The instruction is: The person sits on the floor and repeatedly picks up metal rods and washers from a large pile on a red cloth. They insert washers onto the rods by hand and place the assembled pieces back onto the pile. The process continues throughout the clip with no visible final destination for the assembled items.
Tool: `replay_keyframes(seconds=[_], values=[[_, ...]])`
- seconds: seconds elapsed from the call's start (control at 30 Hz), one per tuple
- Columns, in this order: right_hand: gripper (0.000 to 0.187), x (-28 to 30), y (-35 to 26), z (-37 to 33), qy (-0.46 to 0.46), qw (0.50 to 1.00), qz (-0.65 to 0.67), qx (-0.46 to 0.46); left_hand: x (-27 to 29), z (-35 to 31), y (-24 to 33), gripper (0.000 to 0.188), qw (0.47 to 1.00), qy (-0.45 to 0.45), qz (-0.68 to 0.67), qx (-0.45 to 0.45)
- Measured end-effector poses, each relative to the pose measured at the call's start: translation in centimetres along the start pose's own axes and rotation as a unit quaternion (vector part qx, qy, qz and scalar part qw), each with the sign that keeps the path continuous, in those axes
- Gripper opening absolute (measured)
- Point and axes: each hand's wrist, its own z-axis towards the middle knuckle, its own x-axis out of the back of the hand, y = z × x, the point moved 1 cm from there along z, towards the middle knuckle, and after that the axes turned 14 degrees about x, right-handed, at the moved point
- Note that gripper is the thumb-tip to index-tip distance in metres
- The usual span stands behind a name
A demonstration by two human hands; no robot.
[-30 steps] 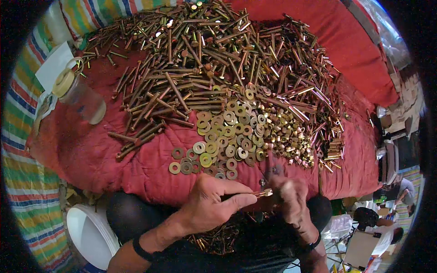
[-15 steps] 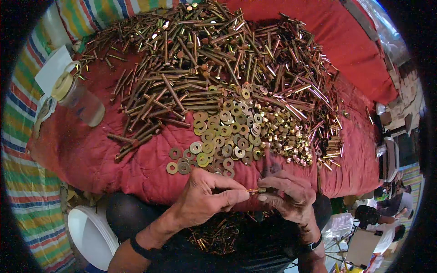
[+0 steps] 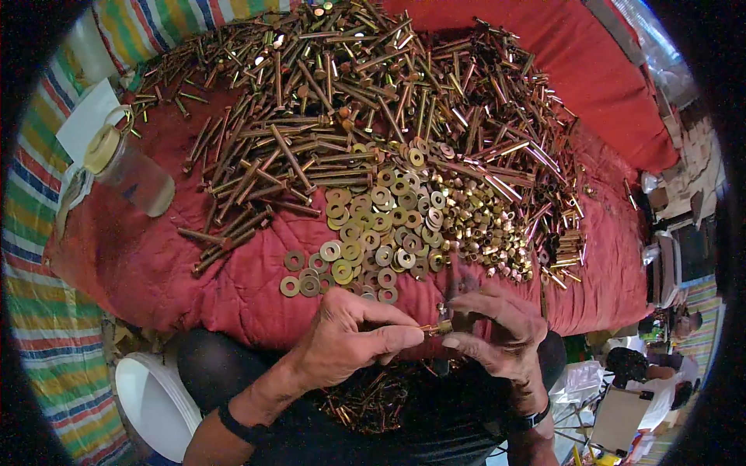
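My left hand (image 3: 361,330) is closed in a pinch, thumb and forefinger on a thin gold-coloured bolt (image 3: 427,329) that points right. At the bolt's right end sits a small brass-coloured nut (image 3: 444,327). My right hand (image 3: 501,330) is around that end, thumb below and fingers above, with a gap between them and the nut. Just beyond the hands lie flat washers (image 3: 381,225), with a heap of small nuts (image 3: 489,233) to their right. A large pile of long bolts (image 3: 350,85) covers the far part of the red padded cloth (image 3: 249,299).
More metal pieces (image 3: 365,400) lie in my lap between my legs. A clear jar with a yellowish lid (image 3: 140,182) rests on the cloth at left. White tubs (image 3: 155,404) stand at lower left. Striped sheeting (image 3: 54,311) borders the left, and other people (image 3: 660,369) are at far right.
The fingers and thumb of my right hand have spread apart, showing more of the nut. My left hand keeps its pinch on the bolt. The view has shifted slightly.
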Motion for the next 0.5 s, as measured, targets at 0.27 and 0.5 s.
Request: replay_keyframes(seconds=[0.27,0.5], values=[[0.024,0.5,-0.4,-0.8,-0.061,0.987,0.09,-0.117,-0.2,0.2,-0.1,0.017,1.0,-0.019,0.0,0.023],[0.037,0.1,-0.2,-0.4,-0.054,0.998,-0.01,0.014,0.1,0.1,-0.1,0.017,0.999,-0.022,-0.003,0.04]])
